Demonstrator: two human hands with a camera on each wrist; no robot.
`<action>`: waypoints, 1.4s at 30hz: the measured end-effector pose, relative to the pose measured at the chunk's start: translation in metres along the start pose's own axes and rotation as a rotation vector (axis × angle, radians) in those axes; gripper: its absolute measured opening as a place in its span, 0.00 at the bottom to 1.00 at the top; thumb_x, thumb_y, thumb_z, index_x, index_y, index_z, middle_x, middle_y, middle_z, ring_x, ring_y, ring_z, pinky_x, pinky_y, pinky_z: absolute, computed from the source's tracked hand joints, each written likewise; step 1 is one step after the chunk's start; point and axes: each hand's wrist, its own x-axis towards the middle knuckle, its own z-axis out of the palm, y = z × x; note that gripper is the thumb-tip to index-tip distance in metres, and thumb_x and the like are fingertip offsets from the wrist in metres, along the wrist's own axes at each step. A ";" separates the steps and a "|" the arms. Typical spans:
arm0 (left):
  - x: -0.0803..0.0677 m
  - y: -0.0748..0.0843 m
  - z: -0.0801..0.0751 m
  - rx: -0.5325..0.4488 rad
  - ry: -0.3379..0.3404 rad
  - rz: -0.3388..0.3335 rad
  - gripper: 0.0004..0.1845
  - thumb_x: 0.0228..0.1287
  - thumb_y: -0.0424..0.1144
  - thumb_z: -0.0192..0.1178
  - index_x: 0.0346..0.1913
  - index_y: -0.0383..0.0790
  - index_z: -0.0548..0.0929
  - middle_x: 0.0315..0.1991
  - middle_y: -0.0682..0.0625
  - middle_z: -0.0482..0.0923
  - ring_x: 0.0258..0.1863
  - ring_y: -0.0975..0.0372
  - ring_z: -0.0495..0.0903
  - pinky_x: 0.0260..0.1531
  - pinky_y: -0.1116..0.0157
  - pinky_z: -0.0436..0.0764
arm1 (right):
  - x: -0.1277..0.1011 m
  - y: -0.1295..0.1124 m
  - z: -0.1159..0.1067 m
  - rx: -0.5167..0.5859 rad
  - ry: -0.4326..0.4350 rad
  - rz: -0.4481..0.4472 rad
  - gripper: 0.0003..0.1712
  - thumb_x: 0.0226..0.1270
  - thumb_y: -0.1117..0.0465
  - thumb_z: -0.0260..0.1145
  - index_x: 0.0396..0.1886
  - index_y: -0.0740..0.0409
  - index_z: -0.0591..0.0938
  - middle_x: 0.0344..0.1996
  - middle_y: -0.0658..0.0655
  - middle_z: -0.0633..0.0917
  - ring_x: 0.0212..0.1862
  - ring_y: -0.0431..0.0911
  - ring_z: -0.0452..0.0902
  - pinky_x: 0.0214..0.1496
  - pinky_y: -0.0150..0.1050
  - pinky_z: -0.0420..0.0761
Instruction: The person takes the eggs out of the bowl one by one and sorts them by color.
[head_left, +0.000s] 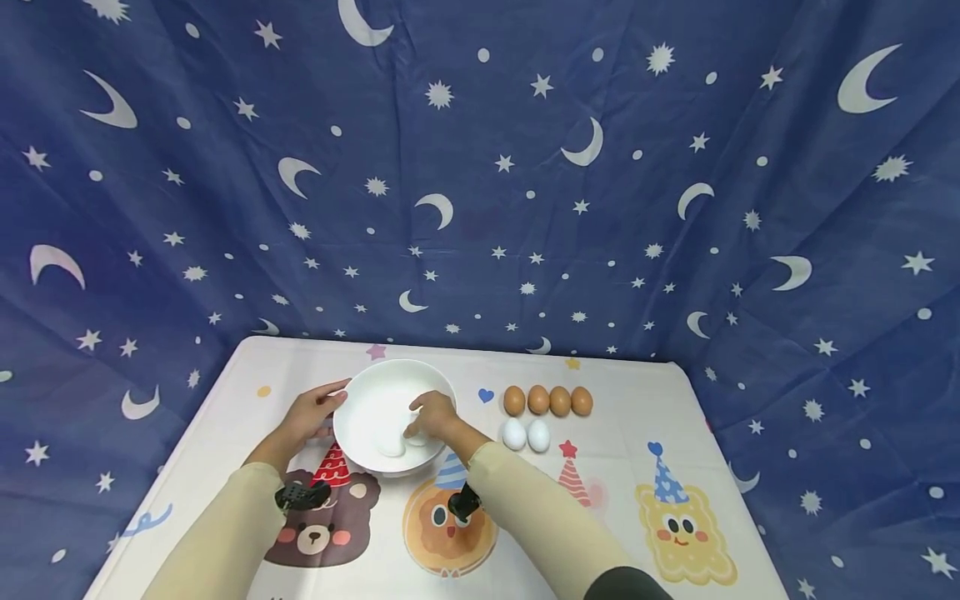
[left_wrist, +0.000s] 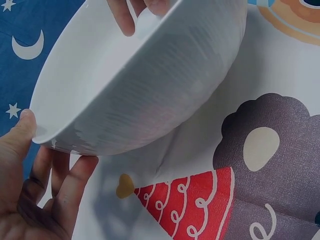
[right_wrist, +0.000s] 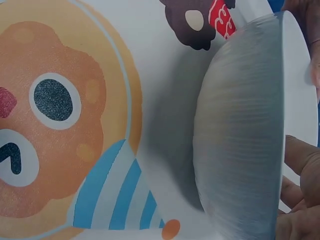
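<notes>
1. A white bowl (head_left: pixel 375 408) sits on the table (head_left: pixel 615 500), near the far edge and a bit to the left.
2. The left hand (head_left: pixel 307 414) holds the bowl's left rim. In the left wrist view the thumb (left_wrist: pixel 17 135) lies on the rim and the other fingers curl under the side of the bowl.
3. The right hand (head_left: pixel 435 417) reaches down into the bowl from the right side. Its fingers are bent and rest on a white egg (head_left: pixel 416 437) inside the bowl.
4. One more white egg (head_left: pixel 391 446) lies in the bowl, just beside the first one.
5. Four brown eggs (head_left: pixel 548 401) sit in a row on the table, to the right of the bowl.
6. Two white eggs (head_left: pixel 526 434) sit side by side just in front of the brown ones.
7. The tablecloth has a bear (head_left: pixel 318 521) in a red party hat, a round orange face (head_left: pixel 447 525) in a blue striped hat, and a yellow cookie (head_left: pixel 684 525) in a blue hat.
8. A dark blue cloth (head_left: pixel 480 167) with white moons and stars hangs behind the table.
</notes>
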 end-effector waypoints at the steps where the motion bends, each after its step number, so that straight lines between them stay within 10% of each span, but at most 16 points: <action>1: 0.000 0.000 0.000 0.000 -0.002 -0.001 0.29 0.75 0.50 0.52 0.74 0.45 0.64 0.64 0.32 0.69 0.59 0.44 0.75 0.42 0.61 0.88 | 0.000 0.000 0.000 -0.008 0.004 0.004 0.26 0.44 0.64 0.82 0.47 0.60 0.86 0.47 0.58 0.86 0.49 0.49 0.80 0.51 0.35 0.83; 21: -0.002 0.004 0.000 0.000 -0.005 -0.007 0.29 0.75 0.50 0.52 0.74 0.46 0.64 0.64 0.33 0.69 0.62 0.42 0.72 0.44 0.60 0.87 | -0.003 -0.004 0.003 -0.077 0.009 0.029 0.24 0.45 0.61 0.83 0.44 0.62 0.87 0.44 0.56 0.87 0.48 0.48 0.79 0.49 0.32 0.83; 42: -0.003 0.002 0.000 0.000 -0.003 -0.009 0.29 0.75 0.50 0.51 0.74 0.45 0.65 0.64 0.33 0.70 0.60 0.43 0.75 0.43 0.60 0.88 | 0.001 0.000 0.004 0.062 -0.013 0.009 0.25 0.49 0.60 0.81 0.48 0.62 0.86 0.33 0.55 0.85 0.25 0.41 0.79 0.25 0.29 0.82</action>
